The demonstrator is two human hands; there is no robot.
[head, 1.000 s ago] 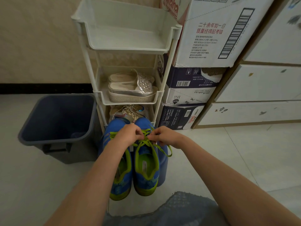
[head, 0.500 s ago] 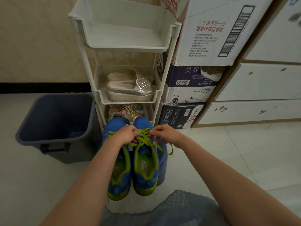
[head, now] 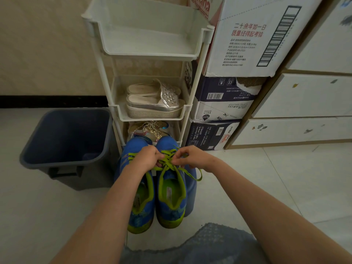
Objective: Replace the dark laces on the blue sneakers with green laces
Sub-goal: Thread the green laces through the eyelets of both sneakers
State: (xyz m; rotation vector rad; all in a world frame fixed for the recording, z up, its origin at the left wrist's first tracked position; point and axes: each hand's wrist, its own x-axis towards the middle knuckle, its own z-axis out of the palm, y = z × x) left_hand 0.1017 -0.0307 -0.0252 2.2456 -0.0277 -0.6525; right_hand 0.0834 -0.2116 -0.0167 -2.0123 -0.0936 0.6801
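Two blue sneakers with lime-green lining stand side by side on the floor, toes pointing away from me: the left sneaker [head: 141, 202] and the right sneaker [head: 172, 197]. Both carry green laces [head: 167, 159]. My left hand [head: 147, 157] and my right hand [head: 192, 157] meet over the right sneaker's upper eyelets, each pinching a strand of its green lace. One loose green lace end [head: 192, 175] trails off to the right of the shoe. No dark lace is visible.
A blue bin [head: 66, 138] stands to the left. Right behind the toes is a white shelf rack [head: 150, 54] with silver sandals [head: 154, 100] and glittery shoes [head: 150, 130]. Stacked cartons [head: 228, 96] and white drawers [head: 304, 96] fill the right. My grey-clad knee [head: 200, 246] is at the bottom.
Both hands stay on the right sneaker's green lace, working it with small finger movements. The camera has shifted slightly; the shoes have not moved.
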